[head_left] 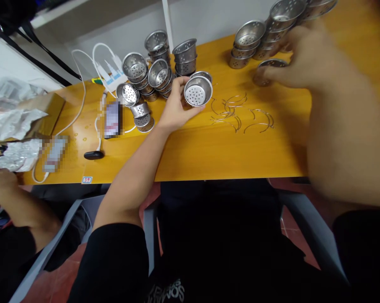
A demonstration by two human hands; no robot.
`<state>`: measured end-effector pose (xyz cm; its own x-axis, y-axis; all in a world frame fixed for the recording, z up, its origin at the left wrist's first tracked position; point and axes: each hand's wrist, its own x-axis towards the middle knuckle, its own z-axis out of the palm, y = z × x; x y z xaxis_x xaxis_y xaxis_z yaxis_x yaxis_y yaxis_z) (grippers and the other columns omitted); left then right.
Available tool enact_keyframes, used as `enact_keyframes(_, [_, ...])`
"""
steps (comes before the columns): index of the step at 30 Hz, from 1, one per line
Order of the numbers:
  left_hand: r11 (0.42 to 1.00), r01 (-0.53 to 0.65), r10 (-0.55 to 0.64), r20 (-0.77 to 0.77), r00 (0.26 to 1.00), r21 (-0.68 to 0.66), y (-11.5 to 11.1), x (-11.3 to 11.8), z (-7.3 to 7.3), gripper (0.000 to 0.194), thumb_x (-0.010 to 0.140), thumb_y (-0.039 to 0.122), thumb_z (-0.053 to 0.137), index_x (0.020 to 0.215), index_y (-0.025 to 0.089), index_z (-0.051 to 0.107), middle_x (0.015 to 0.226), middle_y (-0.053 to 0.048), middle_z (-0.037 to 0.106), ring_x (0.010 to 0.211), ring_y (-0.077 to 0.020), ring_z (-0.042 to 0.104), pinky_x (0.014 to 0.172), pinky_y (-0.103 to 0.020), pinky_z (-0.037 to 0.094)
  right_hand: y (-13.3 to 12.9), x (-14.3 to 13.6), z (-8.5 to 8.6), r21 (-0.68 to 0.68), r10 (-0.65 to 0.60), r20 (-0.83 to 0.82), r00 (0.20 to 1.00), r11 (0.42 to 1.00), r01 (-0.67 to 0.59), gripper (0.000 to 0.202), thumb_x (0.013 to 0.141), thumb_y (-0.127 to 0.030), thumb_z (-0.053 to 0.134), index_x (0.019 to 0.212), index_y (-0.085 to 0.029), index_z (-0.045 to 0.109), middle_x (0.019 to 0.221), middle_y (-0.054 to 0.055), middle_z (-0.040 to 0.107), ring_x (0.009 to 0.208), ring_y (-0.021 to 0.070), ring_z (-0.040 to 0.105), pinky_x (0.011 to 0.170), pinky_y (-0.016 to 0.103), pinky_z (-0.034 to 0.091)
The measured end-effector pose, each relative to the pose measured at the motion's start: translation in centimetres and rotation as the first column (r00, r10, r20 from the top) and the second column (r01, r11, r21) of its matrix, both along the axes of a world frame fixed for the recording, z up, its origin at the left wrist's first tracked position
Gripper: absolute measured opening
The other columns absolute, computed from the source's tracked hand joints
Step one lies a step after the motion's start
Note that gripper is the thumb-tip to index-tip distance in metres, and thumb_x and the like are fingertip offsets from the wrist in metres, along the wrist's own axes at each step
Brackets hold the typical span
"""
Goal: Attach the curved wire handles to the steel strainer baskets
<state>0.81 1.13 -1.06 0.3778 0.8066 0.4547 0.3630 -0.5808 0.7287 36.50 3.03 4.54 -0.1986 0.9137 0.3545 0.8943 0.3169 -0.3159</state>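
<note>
My left hand is closed round a small perforated metal cup, tilted so its holed bottom faces me. Another cup's rim shows just behind it; whether the two are nested I cannot tell. At the right, my right hand is blurred, its thumb on a low perforated cup and its fingers curled beyond the rim. That cup is smeared too, beside a cup stack. Between my hands lie several thin curved metal wires on the table.
More stacked perforated cups stand left of centre, with taller stacks at the back right. A white power strip, cables, a phone and a black device lie left. Another person's hand is near plastic bags.
</note>
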Motion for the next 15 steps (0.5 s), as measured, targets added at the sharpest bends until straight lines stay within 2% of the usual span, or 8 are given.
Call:
enact_keyframes(2, [1.0, -0.014, 0.014, -0.022, 1.0, -0.001, 0.0, 0.0, 0.0, 0.084, 0.088, 0.051, 0.086, 0.148, 0.03, 0.031, 0.147, -0.013, 0.061, 0.136, -0.0246, 0.069, 0.113, -0.042, 0.062, -0.4, -0.6, 0.5, -0.081, 0.163, 0.041, 0.986, 0.984, -0.159, 0.05, 0.09, -0.038, 0.092, 0.133, -0.022, 0.071, 0.138, 0.019, 0.063, 0.122, 0.0329, 0.066, 0.105, 0.046, 0.055])
enact_keyframes(4, [1.0, -0.016, 0.016, -0.032, 0.999, 0.008, 0.1, 0.0, 0.0, 0.085, 0.086, 0.049, 0.088, 0.148, 0.031, 0.031, 0.149, -0.013, 0.059, 0.138, -0.0247, 0.068, 0.114, -0.041, 0.062, -0.3, -1.3, 0.2, -0.257, 0.335, 0.12, 0.935, 0.92, -0.297, 0.061, 0.086, -0.041, 0.096, 0.138, -0.023, 0.07, 0.131, 0.016, 0.069, 0.108, 0.03, 0.07, 0.096, 0.044, 0.057])
enact_keyframes(6, [1.0, -0.014, 0.014, -0.039, 0.999, 0.014, 0.3, -0.1, -0.1, 0.086, 0.086, 0.049, 0.088, 0.148, 0.032, 0.031, 0.151, -0.013, 0.058, 0.14, -0.0249, 0.066, 0.114, -0.041, 0.062, 0.1, -2.0, -0.6, -0.367, 0.433, 0.17, 0.885, 0.862, -0.35, 0.061, 0.085, -0.039, 0.097, 0.138, -0.022, 0.071, 0.131, 0.014, 0.071, 0.107, 0.028, 0.071, 0.095, 0.041, 0.057])
enact_keyframes(8, [1.0, -0.011, 0.011, -0.05, 0.999, 0.014, 0.4, -0.1, -0.2, 0.086, 0.087, 0.05, 0.086, 0.15, 0.032, 0.029, 0.152, -0.014, 0.057, 0.141, -0.0253, 0.066, 0.114, -0.041, 0.061, 0.6, -2.4, -1.4, -0.414, 0.445, 0.177, 0.878, 0.843, -0.344, 0.043, 0.09, -0.029, 0.09, 0.13, -0.021, 0.075, 0.124, 0.011, 0.075, 0.102, 0.0244, 0.072, 0.091, 0.037, 0.056])
enact_keyframes(10, [1.0, -0.003, 0.004, -0.062, 0.998, 0.008, 0.4, -0.2, -0.2, 0.088, 0.088, 0.052, 0.085, 0.151, 0.032, 0.028, 0.15, -0.014, 0.058, 0.139, -0.0258, 0.067, 0.113, -0.042, 0.061, 0.9, -2.8, -1.8, -0.444, 0.398, 0.161, 0.903, 0.846, -0.294, 0.027, 0.094, -0.02, 0.082, 0.121, -0.021, 0.077, 0.111, 0.007, 0.078, 0.087, 0.0198, 0.072, 0.081, 0.034, 0.054])
enact_keyframes(15, [1.0, 0.027, -0.028, -0.042, 0.999, -0.003, 0.3, -0.4, -0.2, 0.089, 0.086, 0.064, 0.083, 0.149, 0.031, 0.029, 0.149, -0.015, 0.058, 0.135, -0.0254, 0.069, 0.109, -0.042, 0.063, 0.3, -3.9, -1.5, -0.413, 0.307, 0.238, 0.922, 0.891, -0.19, 0.01, 0.094, -0.018, 0.08, 0.104, -0.021, 0.079, 0.095, 0.004, 0.077, 0.073, 0.0185, 0.063, 0.07, 0.034, 0.045])
